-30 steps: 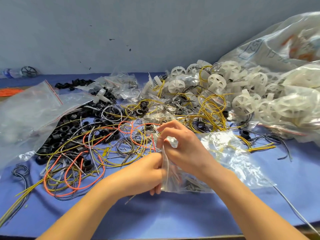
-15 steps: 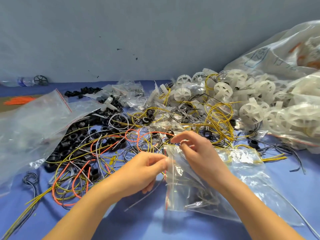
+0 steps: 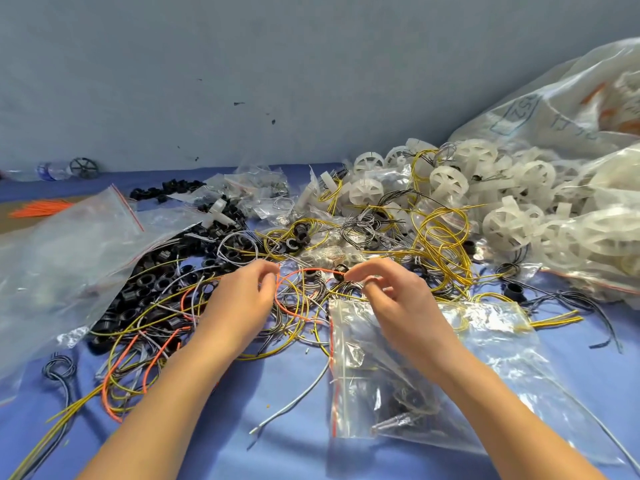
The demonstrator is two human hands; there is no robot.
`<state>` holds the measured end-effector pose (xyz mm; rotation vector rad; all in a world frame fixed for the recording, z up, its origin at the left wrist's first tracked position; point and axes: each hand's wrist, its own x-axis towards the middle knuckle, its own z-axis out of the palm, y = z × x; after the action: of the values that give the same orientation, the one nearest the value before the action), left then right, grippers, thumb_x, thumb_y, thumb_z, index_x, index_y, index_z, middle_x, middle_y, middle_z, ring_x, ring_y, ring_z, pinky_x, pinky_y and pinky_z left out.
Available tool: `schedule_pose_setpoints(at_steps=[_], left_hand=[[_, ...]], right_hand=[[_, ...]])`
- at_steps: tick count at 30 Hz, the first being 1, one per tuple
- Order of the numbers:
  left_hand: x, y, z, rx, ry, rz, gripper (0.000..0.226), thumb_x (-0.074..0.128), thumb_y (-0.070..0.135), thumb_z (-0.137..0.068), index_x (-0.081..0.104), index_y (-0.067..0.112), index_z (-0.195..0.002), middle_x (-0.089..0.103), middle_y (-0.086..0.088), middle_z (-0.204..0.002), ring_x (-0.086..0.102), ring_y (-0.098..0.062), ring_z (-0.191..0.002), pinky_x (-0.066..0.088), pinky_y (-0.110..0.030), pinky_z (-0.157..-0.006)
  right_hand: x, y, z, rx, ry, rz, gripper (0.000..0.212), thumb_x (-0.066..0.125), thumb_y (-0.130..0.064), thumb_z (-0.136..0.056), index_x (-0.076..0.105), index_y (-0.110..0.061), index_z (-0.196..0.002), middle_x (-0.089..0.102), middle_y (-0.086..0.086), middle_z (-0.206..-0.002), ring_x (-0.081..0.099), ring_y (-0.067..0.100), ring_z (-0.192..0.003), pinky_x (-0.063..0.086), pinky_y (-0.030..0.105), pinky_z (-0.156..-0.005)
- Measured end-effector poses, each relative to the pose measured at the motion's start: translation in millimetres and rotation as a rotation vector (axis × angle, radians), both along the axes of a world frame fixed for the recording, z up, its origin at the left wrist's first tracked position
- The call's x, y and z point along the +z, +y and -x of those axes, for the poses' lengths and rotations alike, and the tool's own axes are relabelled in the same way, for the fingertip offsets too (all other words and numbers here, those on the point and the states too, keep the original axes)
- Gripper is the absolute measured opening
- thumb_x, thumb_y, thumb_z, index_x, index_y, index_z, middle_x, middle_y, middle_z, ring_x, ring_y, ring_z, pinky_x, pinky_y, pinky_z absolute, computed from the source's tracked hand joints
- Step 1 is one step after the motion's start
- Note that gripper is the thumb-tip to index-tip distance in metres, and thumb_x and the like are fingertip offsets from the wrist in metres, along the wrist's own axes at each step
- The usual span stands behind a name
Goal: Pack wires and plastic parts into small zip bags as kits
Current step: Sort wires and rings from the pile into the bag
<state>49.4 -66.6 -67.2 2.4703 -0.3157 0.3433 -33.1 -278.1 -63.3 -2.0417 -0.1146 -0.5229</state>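
A small clear zip bag point(image 3: 426, 372) with a red seal strip lies flat on the blue table point(image 3: 284, 393), under my right forearm. Dark parts and wires show inside it. Beyond it spreads a tangle of yellow, orange, grey and black wires point(image 3: 298, 306). An orange wire point(image 3: 311, 270) arcs between my two hands. My left hand point(image 3: 239, 299) pinches its left end with thumb and forefinger. My right hand point(image 3: 394, 296) pinches its right end, beside a small black ring point(image 3: 341, 268).
A heap of black plastic rings point(image 3: 152, 282) lies at left beside a large clear bag point(image 3: 65, 258). White plastic wheels point(image 3: 519, 202) and big bags point(image 3: 571, 109) fill the right. Small filled zip bags point(image 3: 252, 188) sit at the back. Yellow wire coils point(image 3: 443, 244) lie centre right.
Both hands let go of the zip bag, which now lies flat on the table. They moved forward into the wire tangle and took hold of an orange wire.
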Motion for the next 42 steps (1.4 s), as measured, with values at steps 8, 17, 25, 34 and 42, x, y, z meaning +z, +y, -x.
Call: schedule_pose_setpoints(at_steps=[8, 17, 25, 34, 42], left_hand=[[5, -34, -11, -0.093, 0.023, 0.003, 0.024, 0.048, 0.026, -0.099, 0.066, 0.024, -0.115, 0.064, 0.01, -0.094, 0.056, 0.0, -0.078, 0.038, -0.025, -0.072], [14, -96, -19, -0.192, 0.014, 0.029, 0.03, 0.047, 0.022, -0.099, 0.063, 0.018, -0.124, 0.065, -0.002, -0.123, 0.059, -0.019, -0.111, 0.04, -0.026, -0.092], [14, -136, -32, -0.126, 0.109, -0.054, 0.036, 0.044, 0.03, -0.1, 0.055, 0.02, -0.133, 0.063, -0.005, -0.124, 0.056, -0.024, -0.114, 0.043, -0.035, -0.096], [25, -161, -55, 0.079, 0.21, 0.157, 0.029, 0.047, 0.024, -0.096, 0.06, 0.011, -0.073, 0.054, -0.009, -0.067, 0.046, -0.025, -0.065, 0.033, -0.032, -0.059], [64, -112, 11, -0.289, 0.153, 0.404, 0.015, 0.053, 0.012, -0.098, 0.065, 0.02, -0.103, 0.071, -0.003, -0.092, 0.071, -0.016, -0.082, 0.06, -0.028, -0.067]], right_hand=[[4, -12, -2, -0.089, 0.001, -0.043, 0.035, 0.05, -0.004, -0.091, 0.069, -0.034, -0.091, 0.068, -0.019, -0.098, 0.061, -0.002, -0.087, 0.045, 0.014, -0.074], [12, -37, -3, -0.243, 0.002, -0.191, 0.031, 0.049, -0.008, -0.091, 0.071, -0.031, -0.09, 0.07, -0.017, -0.085, 0.061, 0.008, -0.072, 0.048, 0.026, -0.069], [23, -68, 4, -0.336, -0.002, -0.301, 0.031, 0.047, -0.009, -0.091, 0.069, -0.031, -0.089, 0.07, -0.015, -0.087, 0.065, 0.015, -0.075, 0.049, 0.027, -0.066], [31, -80, 12, -0.336, -0.024, -0.403, 0.029, 0.046, -0.01, -0.092, 0.068, -0.029, -0.09, 0.071, -0.009, -0.086, 0.056, 0.016, -0.065, 0.045, 0.034, -0.058], [33, -62, 12, -0.35, -0.092, -0.094, 0.028, 0.043, -0.02, -0.098, 0.061, -0.03, -0.116, 0.062, -0.011, -0.112, 0.057, 0.006, -0.095, 0.046, 0.029, -0.081]])
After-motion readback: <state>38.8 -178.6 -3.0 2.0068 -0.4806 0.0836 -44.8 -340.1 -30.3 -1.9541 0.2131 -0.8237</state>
